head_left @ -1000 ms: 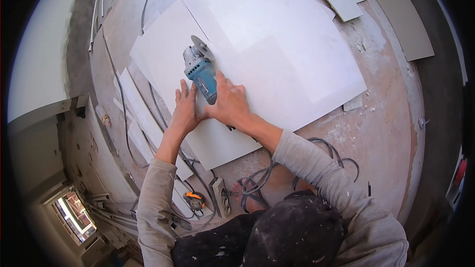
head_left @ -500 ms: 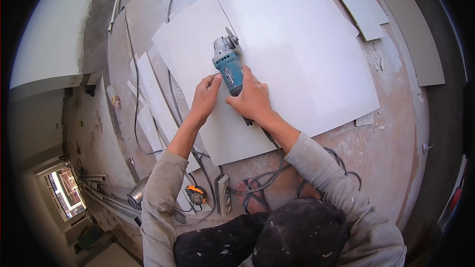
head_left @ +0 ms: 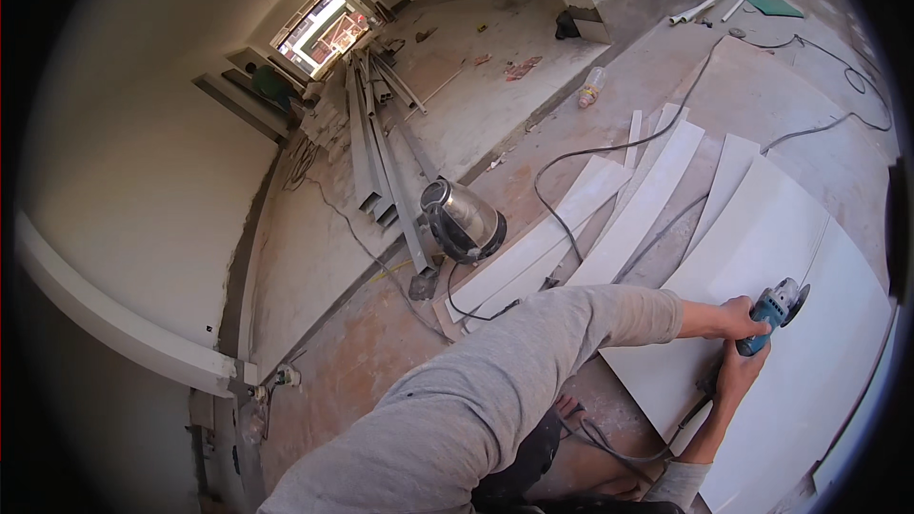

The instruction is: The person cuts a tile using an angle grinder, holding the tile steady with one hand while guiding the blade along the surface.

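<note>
At the right of the view, a teal and grey angle grinder (head_left: 773, 312) rests over a large white panel (head_left: 781, 419). Its disc (head_left: 799, 305) stands on edge by a thin dark line across the panel. My left hand (head_left: 739, 318) is closed against the side of the grinder's body. The fingers of my right hand (head_left: 740, 370) wrap round its rear end, where they are partly hidden. A dark cord (head_left: 685, 422) trails from the tool down toward my feet.
Several white strips (head_left: 628, 195) lie left of the panel, crossed by a black cable (head_left: 547, 171). A steel kettle (head_left: 464, 221) stands beside long metal profiles (head_left: 369, 138). Farther off are a plastic bottle (head_left: 591, 88) and a person in green (head_left: 271, 86).
My view has swung left, so the panel and grinder now appear at the right and more of the room shows. My left hand has closed in on the grinder's body.
</note>
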Tool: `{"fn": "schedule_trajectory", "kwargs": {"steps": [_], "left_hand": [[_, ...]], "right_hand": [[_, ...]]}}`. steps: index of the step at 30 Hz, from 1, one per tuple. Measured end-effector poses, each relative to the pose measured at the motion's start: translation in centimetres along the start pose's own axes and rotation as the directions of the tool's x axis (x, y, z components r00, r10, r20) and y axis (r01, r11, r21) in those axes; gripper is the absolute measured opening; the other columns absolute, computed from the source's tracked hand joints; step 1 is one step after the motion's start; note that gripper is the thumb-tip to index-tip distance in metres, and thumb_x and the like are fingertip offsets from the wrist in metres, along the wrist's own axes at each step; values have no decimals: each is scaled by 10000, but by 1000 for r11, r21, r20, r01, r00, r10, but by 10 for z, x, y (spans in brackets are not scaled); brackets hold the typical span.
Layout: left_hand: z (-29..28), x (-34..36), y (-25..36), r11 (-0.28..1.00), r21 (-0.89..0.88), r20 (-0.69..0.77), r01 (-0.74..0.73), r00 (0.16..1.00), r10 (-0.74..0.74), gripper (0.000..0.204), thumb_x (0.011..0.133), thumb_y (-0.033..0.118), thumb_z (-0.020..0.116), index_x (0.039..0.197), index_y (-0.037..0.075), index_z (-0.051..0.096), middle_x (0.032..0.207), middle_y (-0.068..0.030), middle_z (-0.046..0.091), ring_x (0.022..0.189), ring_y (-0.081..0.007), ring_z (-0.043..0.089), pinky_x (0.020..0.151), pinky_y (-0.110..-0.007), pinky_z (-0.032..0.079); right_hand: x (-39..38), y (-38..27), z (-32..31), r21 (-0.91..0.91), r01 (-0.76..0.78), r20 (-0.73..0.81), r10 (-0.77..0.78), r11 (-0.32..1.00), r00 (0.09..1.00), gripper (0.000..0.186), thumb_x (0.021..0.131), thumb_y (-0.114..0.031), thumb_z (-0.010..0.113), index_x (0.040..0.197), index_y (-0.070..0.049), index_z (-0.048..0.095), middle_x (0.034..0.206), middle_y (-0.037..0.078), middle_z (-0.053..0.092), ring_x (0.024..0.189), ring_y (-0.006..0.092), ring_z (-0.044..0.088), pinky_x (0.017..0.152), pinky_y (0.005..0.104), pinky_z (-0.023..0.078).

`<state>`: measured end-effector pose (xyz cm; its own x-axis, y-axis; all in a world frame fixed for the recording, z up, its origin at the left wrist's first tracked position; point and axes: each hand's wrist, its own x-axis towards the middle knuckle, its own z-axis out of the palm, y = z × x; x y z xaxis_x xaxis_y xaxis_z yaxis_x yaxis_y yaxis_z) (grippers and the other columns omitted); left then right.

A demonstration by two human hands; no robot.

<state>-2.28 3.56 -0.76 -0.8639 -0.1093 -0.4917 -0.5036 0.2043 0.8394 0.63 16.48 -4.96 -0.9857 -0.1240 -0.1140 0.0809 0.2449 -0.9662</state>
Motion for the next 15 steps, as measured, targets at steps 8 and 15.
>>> {"fn": "schedule_trajectory", "kwargs": {"steps": [8, 15], "left_hand": [[-1, 2, 1, 997, 76, 25, -10, 1000, 8, 732, 873, 477, 765, 1263, -119, 594, 1242, -274, 662, 1155, -347, 661, 991, -406, 517], [-39, 15, -9, 924, 364, -4, -113, 992, 123, 456, 1012, 366, 559, 1226, -24, 661, 1241, -263, 667, 1161, -404, 647, 1041, -479, 478]], "right_hand": [[0, -11, -2, -71, -47, 0, 47, 996, 999, 724, 888, -296, 782, 1467, -9, 458, 1299, 200, 635, 1168, 283, 629, 1030, 380, 461], [-8, -18, 19, -48, -48, -15, 48, 998, 999, 743, 815, -196, 747, 1467, -7, 446, 1256, 204, 652, 1130, 301, 650, 1012, 383, 474]]}}
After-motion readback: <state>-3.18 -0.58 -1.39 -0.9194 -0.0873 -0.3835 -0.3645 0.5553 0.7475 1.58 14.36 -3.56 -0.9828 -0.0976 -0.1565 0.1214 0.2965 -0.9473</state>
